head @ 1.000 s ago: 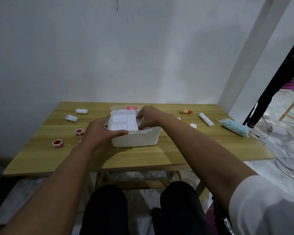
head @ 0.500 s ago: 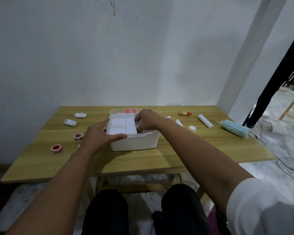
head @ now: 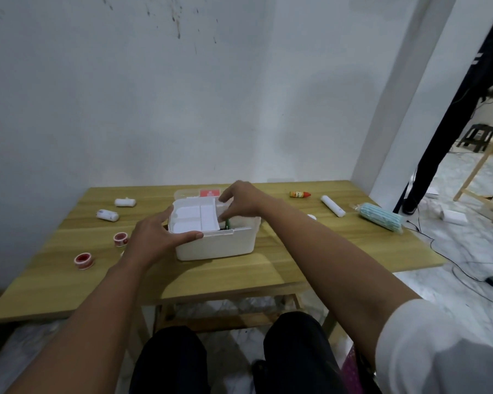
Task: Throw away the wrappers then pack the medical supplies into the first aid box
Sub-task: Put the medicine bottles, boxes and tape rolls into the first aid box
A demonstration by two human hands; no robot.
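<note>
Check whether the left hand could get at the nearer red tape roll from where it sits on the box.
Probably yes. The left hand rests on the first aid box near corner, and the nearer red tape roll lies on bare table to its left, with nothing between.

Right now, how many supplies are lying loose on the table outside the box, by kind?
Red tape rolls: 2
White bandage rolls, left side: 2
Long white roll: 1
Orange dropper bottle: 1
Pack of blue face masks: 1
Total: 7, plus a small white item partly hidden behind the right arm.
</note>
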